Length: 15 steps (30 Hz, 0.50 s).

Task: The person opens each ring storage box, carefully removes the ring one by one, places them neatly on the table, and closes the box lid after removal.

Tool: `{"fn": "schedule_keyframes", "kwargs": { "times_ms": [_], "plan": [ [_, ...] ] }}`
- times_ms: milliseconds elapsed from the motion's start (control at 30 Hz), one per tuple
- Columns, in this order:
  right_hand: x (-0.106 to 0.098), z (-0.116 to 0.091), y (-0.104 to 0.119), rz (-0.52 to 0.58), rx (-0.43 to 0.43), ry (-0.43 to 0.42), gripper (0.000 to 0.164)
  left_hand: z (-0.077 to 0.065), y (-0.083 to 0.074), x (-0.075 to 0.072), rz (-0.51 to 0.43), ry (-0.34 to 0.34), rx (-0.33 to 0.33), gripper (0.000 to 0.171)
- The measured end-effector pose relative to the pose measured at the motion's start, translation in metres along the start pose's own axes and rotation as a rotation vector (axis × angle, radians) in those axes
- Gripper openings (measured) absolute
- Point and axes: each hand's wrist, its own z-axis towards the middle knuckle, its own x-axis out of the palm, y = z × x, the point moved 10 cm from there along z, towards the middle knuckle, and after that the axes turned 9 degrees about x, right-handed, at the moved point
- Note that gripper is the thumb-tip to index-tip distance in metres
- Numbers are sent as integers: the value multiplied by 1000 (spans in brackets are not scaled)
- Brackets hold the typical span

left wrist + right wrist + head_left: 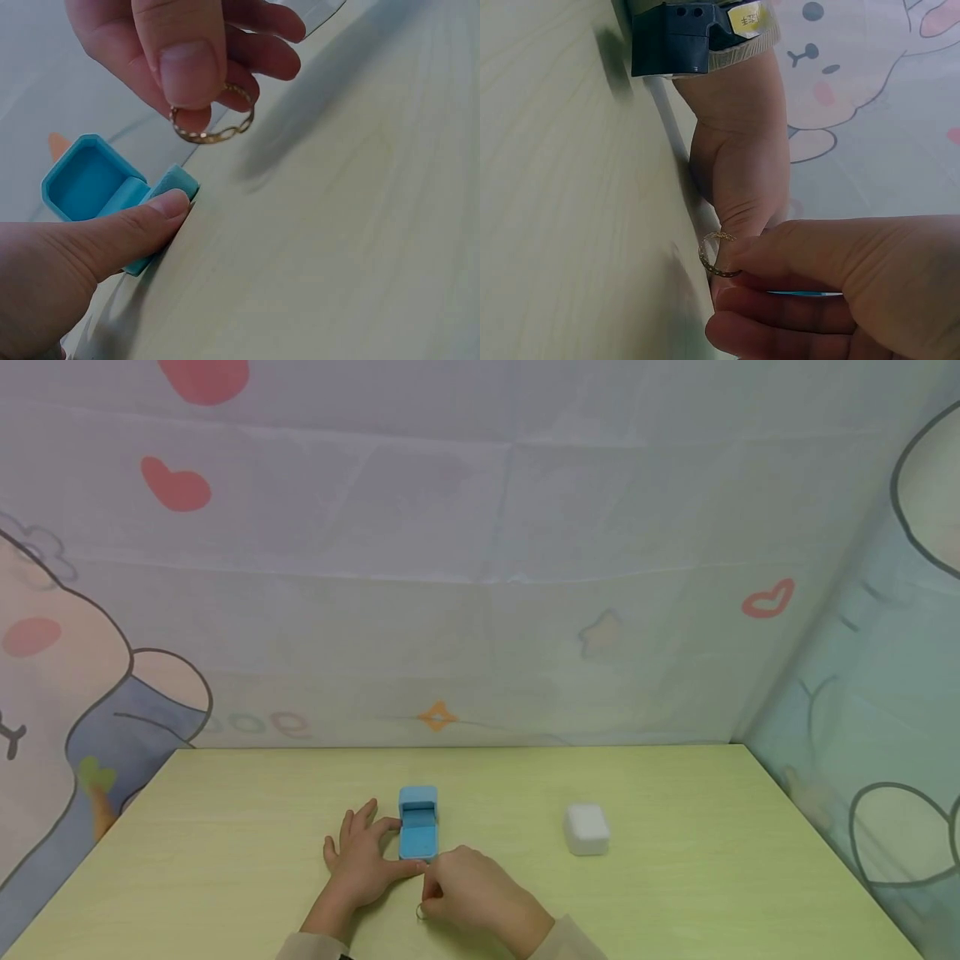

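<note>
A light-blue ring box (418, 842) stands on the table with its lid raised and its blue inside showing. My left hand (363, 864) holds it, thumb along the front and index finger at the left side, the other fingers spread out. In the left wrist view that thumb (142, 225) lies against the box's base. Close in front of the box, my right hand (480, 893) pinches a thin gold ring (214, 137) between thumb and index finger. The ring hangs above the table, apart from the box; the right wrist view shows its chain-like band (709, 262).
A small white rounded box (587, 829) sits to the right on the pale wooden table (712, 893). Behind the table hangs a printed cloth (480, 568), and another cloth side closes off the right. A dark wrist device (671, 41) is strapped over the left sleeve.
</note>
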Motion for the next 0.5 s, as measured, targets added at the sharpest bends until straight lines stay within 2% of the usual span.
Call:
{"fn": "schedule_keyframes", "kwargs": {
  "times_ms": [500],
  "plan": [
    [1, -3, 0, 3, -10, 8, 11, 0, -1, 0, -2, 11, -8, 73]
  ]
}}
